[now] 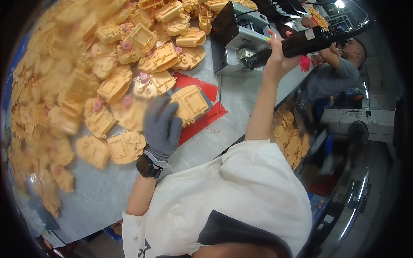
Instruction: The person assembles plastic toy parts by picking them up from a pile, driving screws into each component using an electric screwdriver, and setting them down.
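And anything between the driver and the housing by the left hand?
Nothing visible stands between driver and housing: only tabletop, red sheet and the edge of the grey block. The feeder is beside the driver's tip.

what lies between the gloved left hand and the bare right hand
In the head view, from the left hand toward the right hand: a yellow plastic part, gray block under it, red sheet, then bare gray tabletop.

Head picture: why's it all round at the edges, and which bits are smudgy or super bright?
In the head view, dark rounded borders come from the wide fisheye lens; in the head view, the upper-left yellow parts look hazy, while the yellow piece by the gloved left hand looks sharper; in the head view, a lamp glares white at upper right.
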`<state>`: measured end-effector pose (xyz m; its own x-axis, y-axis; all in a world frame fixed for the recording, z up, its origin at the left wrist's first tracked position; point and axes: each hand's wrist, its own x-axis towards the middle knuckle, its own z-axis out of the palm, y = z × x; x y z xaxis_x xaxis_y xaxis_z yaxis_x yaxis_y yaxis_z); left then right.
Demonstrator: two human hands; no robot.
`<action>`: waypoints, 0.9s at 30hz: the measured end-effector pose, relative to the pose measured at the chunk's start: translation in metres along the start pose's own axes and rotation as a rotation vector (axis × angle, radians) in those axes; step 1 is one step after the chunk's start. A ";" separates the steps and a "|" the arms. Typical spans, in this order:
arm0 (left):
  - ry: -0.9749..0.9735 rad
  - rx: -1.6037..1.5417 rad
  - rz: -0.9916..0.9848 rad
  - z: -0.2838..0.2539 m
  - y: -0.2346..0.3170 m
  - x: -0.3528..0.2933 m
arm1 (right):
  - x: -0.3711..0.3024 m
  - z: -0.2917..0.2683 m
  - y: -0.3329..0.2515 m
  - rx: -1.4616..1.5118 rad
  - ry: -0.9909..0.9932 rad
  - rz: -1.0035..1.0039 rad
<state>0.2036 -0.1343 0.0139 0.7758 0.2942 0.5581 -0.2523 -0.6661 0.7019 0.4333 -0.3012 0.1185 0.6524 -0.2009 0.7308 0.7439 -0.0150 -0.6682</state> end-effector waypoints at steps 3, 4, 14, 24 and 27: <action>0.004 0.015 -0.008 -0.001 0.000 -0.001 | -0.003 -0.005 -0.007 -0.041 -0.061 0.083; 0.001 0.024 -0.007 0.000 0.000 -0.001 | -0.004 -0.008 -0.009 -0.074 -0.098 0.091; -0.012 0.018 -0.011 -0.003 -0.003 0.001 | -0.052 -0.012 -0.074 0.056 -0.254 0.167; 0.012 -0.039 0.017 -0.001 -0.002 0.000 | -0.015 -0.010 -0.060 -0.137 -0.081 -0.097; -0.002 0.006 0.003 -0.003 -0.003 -0.002 | 0.007 -0.012 -0.031 0.040 0.009 -0.005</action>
<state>0.2009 -0.1314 0.0119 0.7764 0.2905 0.5593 -0.2515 -0.6708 0.6977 0.4127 -0.3137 0.1423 0.6473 -0.2099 0.7328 0.7525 0.0226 -0.6582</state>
